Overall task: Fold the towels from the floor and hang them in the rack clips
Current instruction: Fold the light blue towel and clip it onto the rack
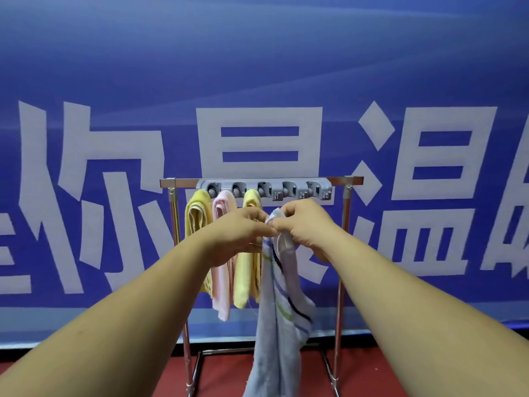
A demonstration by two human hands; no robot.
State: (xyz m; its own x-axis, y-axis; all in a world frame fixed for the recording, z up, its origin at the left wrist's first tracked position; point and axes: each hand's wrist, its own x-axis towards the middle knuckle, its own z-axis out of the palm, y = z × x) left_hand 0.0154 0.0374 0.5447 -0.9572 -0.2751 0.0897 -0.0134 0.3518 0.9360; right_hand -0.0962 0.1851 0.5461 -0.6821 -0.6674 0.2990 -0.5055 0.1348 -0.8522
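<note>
A pale blue striped towel (279,319) hangs down from both my hands, just below the grey clip bar (323,187) of the metal rack (345,253). My left hand (243,233) pinches its top edge from the left. My right hand (303,224) grips the bunched top from the right. Three towels hang in the left clips: a yellow towel (197,219), a pink towel (221,285) and a second yellow towel (246,279). The two rightmost clips hold nothing.
Behind the rack stands a blue banner wall (257,67) with large white characters. The floor (114,376) is red. The rack's base bars (217,352) lie on the floor under the hanging towels.
</note>
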